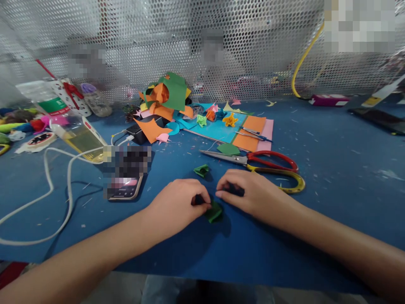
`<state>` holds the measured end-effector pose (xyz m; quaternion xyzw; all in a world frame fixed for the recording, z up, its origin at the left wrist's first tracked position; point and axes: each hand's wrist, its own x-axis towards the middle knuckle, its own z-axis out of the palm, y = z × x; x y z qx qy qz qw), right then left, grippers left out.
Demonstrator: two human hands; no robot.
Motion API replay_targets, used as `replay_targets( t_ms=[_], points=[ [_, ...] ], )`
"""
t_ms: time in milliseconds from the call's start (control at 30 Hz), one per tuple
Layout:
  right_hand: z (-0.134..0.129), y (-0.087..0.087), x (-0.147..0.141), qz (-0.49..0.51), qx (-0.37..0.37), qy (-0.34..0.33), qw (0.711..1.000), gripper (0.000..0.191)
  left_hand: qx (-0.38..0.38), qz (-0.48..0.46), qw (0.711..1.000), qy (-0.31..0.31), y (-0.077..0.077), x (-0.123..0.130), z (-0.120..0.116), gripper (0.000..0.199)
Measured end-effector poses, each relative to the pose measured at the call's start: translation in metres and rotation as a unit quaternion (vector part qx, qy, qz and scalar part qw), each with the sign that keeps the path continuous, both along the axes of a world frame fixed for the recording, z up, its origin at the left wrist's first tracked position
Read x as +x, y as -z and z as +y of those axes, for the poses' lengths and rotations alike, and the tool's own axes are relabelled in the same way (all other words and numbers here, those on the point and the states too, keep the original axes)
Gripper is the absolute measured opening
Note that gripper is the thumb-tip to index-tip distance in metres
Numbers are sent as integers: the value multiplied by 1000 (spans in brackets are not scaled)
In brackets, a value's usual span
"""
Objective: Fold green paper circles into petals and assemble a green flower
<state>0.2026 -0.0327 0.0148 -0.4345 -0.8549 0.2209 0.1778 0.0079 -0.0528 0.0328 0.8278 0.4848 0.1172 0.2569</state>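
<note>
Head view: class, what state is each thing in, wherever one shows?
Green paper in left hand: folded, pinched
Second green piece: folded, loose on table
Right hand: curled, nothing visibly held
Phone: screen lit
Bottle: part-filled
Scissors: lying unheld

This looks like a craft workshop. A perforated metal panel (171, 25) lines the far side of a blue worktable (341, 177) bearing paper offcuts (153, 130), paper flowers (230, 120) and large scissors (242, 159).
</note>
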Motion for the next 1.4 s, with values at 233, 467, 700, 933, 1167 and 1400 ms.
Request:
replay_targets(
  t_ms=[233,467,700,933,1167,1400],
  points=[
    [11,11,-7,9,59,-24,998,8,64,108,989,82,1,1,-14,23],
    [6,12,-19,-146,122,-41,981,17,120,190,968,115,-5,6,-27,28],
    [11,12,-8,-96,136,-61,984,23,145,205,954,165,4,3,-30,23],
    [19,7,10,-105,159,-183,965,24,177,215,936,216,2,1,-37,23],
    [17,8,0,-167,222,-235,931,17,174,218,936,213,6,3,-39,23],
    [18,3,-5,-178,210,-271,922,16,204,215,925,236,14,-1,-42,27]
  ],
)
